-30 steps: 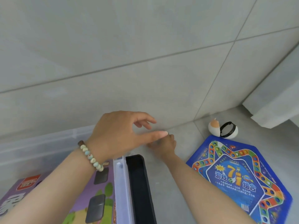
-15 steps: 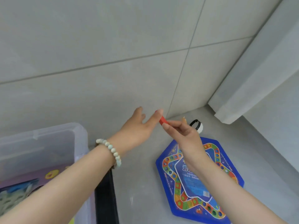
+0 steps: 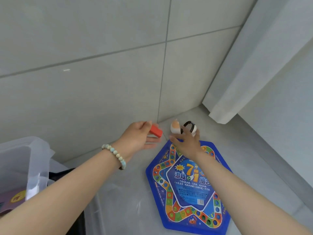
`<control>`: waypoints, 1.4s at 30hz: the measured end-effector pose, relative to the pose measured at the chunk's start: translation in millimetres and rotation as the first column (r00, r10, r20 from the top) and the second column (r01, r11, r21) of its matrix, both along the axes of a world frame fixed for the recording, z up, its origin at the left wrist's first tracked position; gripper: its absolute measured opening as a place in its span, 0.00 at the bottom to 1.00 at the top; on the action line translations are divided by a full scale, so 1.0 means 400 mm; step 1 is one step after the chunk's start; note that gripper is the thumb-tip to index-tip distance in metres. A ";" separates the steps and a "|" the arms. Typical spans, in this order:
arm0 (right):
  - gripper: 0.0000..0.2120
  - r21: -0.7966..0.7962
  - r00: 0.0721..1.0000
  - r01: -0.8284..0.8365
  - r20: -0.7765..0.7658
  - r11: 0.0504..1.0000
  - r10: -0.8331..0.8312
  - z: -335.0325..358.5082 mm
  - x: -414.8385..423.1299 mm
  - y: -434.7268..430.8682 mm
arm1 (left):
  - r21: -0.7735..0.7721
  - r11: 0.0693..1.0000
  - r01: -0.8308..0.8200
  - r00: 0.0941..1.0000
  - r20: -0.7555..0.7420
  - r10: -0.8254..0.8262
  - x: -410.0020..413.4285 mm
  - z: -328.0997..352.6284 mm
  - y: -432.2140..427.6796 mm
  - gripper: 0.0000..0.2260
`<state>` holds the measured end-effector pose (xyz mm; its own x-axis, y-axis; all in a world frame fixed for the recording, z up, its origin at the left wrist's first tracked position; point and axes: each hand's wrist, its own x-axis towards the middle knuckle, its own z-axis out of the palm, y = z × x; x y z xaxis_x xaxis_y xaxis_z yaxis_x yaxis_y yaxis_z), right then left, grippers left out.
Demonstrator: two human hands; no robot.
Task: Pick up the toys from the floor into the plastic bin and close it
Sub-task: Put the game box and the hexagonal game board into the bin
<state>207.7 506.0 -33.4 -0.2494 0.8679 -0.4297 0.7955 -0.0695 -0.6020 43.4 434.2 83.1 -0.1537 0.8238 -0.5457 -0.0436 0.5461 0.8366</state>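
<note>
My left hand holds a small red block between thumb and fingers, above the floor near the wall. My right hand reaches with spread fingers over a white and orange egg-shaped toy and a white ball toy with a black ring by the wall; whether it touches them I cannot tell. A blue hexagonal board game lies flat on the floor under my right forearm. The clear plastic bin stands at the left edge with boxes inside.
A tiled wall runs close behind the toys. A white curtain hangs at the right, down to the floor. A black strip lies beside the bin, partly under my left arm.
The red block has passed from my right hand into my left hand. My right hand has moved on over the egg and ball toys. The view has turned right, away from the bin.
</note>
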 end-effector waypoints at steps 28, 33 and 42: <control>0.16 -0.511 0.871 -0.322 -0.490 0.797 0.038 0.570 -0.465 -0.694 | -0.095 0.971 -0.219 0.956 -0.219 0.195 -0.420 0.286 -0.770 0.18; 0.22 -0.458 0.934 -0.250 -0.348 0.853 0.087 0.607 -0.485 -0.789 | -0.143 0.955 -0.258 0.943 -0.252 0.217 -0.478 0.311 -0.896 0.24; 0.24 -0.362 0.958 -0.140 -0.286 0.922 0.033 0.734 -0.295 -0.698 | -0.059 0.998 0.037 0.953 -0.299 -0.053 -0.431 0.494 -0.843 0.22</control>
